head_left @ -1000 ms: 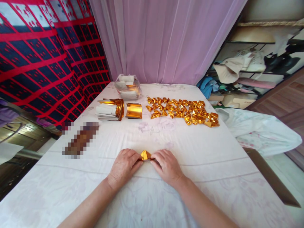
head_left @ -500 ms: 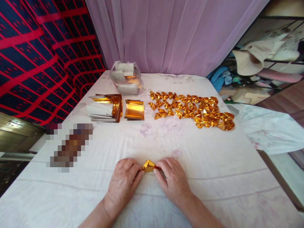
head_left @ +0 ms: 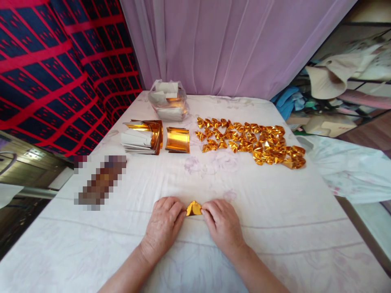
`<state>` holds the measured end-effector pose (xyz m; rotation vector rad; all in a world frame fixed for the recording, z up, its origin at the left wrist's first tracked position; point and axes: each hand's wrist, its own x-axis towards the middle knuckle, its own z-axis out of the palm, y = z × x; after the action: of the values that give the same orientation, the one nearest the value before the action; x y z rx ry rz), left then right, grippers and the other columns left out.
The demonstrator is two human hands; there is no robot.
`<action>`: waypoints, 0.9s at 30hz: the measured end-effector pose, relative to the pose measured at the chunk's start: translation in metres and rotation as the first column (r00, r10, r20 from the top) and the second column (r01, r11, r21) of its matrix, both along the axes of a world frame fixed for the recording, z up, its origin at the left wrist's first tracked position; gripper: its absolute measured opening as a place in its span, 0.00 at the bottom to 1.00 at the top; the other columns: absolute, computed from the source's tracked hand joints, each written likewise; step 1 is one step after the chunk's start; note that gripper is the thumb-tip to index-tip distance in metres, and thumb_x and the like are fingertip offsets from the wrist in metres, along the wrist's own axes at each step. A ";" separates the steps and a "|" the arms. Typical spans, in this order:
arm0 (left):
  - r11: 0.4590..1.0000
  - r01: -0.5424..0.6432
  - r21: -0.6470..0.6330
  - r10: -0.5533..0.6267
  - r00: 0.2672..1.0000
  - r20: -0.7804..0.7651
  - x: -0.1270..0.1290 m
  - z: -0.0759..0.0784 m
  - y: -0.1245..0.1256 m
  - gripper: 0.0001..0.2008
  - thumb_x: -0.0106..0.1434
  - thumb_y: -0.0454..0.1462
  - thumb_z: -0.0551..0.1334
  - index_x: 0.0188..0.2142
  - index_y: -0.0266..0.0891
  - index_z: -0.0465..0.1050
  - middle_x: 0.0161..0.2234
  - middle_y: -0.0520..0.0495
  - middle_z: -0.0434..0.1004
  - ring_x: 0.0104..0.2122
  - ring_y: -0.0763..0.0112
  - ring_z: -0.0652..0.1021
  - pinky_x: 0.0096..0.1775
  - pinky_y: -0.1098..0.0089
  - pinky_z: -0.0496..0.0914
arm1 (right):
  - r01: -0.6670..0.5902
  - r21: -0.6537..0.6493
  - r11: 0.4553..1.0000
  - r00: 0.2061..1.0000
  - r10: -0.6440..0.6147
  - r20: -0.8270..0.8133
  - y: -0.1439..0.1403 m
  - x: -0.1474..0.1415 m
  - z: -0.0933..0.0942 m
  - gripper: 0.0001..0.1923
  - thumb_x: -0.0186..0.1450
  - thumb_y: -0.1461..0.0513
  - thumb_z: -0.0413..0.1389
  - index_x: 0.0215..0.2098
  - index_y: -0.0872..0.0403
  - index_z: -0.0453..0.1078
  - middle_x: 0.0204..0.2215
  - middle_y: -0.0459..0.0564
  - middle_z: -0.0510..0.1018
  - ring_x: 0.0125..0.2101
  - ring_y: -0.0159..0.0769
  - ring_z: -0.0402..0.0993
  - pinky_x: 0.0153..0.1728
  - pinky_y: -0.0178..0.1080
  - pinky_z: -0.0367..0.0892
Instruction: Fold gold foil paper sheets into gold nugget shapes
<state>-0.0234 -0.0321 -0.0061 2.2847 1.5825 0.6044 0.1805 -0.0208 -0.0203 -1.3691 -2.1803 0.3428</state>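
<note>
1. My left hand [head_left: 163,226] lay on the white bedsheet [head_left: 275,211], its fingertips pinching the left end of the gold foil piece [head_left: 193,208].
2. My right hand [head_left: 222,225] pinched its right end, near the front edge.

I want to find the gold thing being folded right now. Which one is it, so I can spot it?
Look at the near edge of the white cloth covering the table. There the left hand and right hand meet, pinching one small gold paper piece between their fingertips. It sits alone, far from the big pile of folded gold pieces at the back.
</note>
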 end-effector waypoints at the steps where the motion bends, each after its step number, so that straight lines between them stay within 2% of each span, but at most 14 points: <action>1: 1.000 0.013 0.013 -0.012 1.000 -0.005 -0.001 0.000 0.000 0.08 0.68 0.36 0.56 0.41 0.42 0.74 0.38 0.46 0.74 0.39 0.63 0.73 0.42 0.60 0.67 | 0.000 0.008 1.000 1.000 0.000 0.007 0.000 -0.001 0.000 0.10 0.71 0.63 0.48 0.33 0.52 0.68 0.28 0.47 0.73 0.32 0.37 0.66 0.35 0.40 0.55; 5: 0.996 0.058 0.069 -0.055 0.998 -0.040 -0.003 -0.003 0.000 0.14 0.67 0.34 0.58 0.49 0.50 0.75 0.39 0.46 0.73 0.39 0.63 0.73 0.41 0.61 0.67 | 0.006 0.041 0.999 1.000 -0.007 0.026 0.001 -0.002 -0.001 0.10 0.70 0.64 0.49 0.33 0.52 0.70 0.28 0.47 0.73 0.32 0.37 0.66 0.36 0.39 0.56; 14: 0.997 0.049 0.066 -0.047 0.998 -0.028 -0.004 -0.007 0.000 0.17 0.65 0.32 0.58 0.51 0.48 0.76 0.41 0.45 0.73 0.42 0.61 0.73 0.43 0.59 0.67 | -0.049 0.131 0.990 0.996 0.039 0.078 -0.005 0.005 0.000 0.11 0.67 0.65 0.54 0.46 0.51 0.74 0.35 0.50 0.76 0.36 0.38 0.68 0.39 0.40 0.59; 17: 0.997 0.039 0.070 -0.038 0.999 -0.008 -0.003 -0.005 0.002 0.14 0.66 0.35 0.59 0.49 0.48 0.77 0.40 0.45 0.74 0.41 0.62 0.74 0.43 0.60 0.67 | -0.023 0.117 0.993 0.998 0.016 0.065 -0.003 0.004 0.002 0.10 0.66 0.66 0.56 0.42 0.50 0.76 0.33 0.48 0.76 0.35 0.37 0.69 0.37 0.39 0.60; 22: 0.998 -0.051 0.040 0.050 0.999 0.020 0.006 0.001 0.009 0.08 0.65 0.40 0.62 0.39 0.48 0.81 0.34 0.48 0.76 0.36 0.65 0.75 0.39 0.63 0.67 | 0.035 0.025 0.999 0.997 -0.037 0.062 0.009 -0.005 0.006 0.07 0.65 0.63 0.58 0.29 0.49 0.75 0.26 0.44 0.75 0.31 0.33 0.71 0.33 0.36 0.59; 24: 0.994 -0.104 0.016 0.104 0.995 0.005 0.010 0.004 0.012 0.07 0.65 0.41 0.63 0.36 0.47 0.81 0.33 0.48 0.77 0.35 0.64 0.76 0.39 0.62 0.66 | 0.073 0.036 0.997 0.993 -0.076 0.088 0.013 -0.010 0.005 0.08 0.64 0.61 0.59 0.26 0.51 0.72 0.26 0.44 0.75 0.31 0.34 0.71 0.33 0.37 0.58; 27: 0.989 -0.149 0.007 0.150 0.988 -0.028 0.015 0.007 0.014 0.08 0.63 0.44 0.64 0.34 0.46 0.80 0.33 0.48 0.77 0.36 0.62 0.76 0.39 0.62 0.65 | 0.096 0.078 0.992 0.988 -0.105 0.117 0.014 -0.015 0.002 0.10 0.65 0.58 0.60 0.27 0.52 0.70 0.26 0.45 0.75 0.31 0.35 0.71 0.34 0.38 0.57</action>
<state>-0.0083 -0.0185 0.0005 2.2016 1.7798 0.6148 0.1657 -0.0067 -0.0182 -1.4880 -2.1872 0.1450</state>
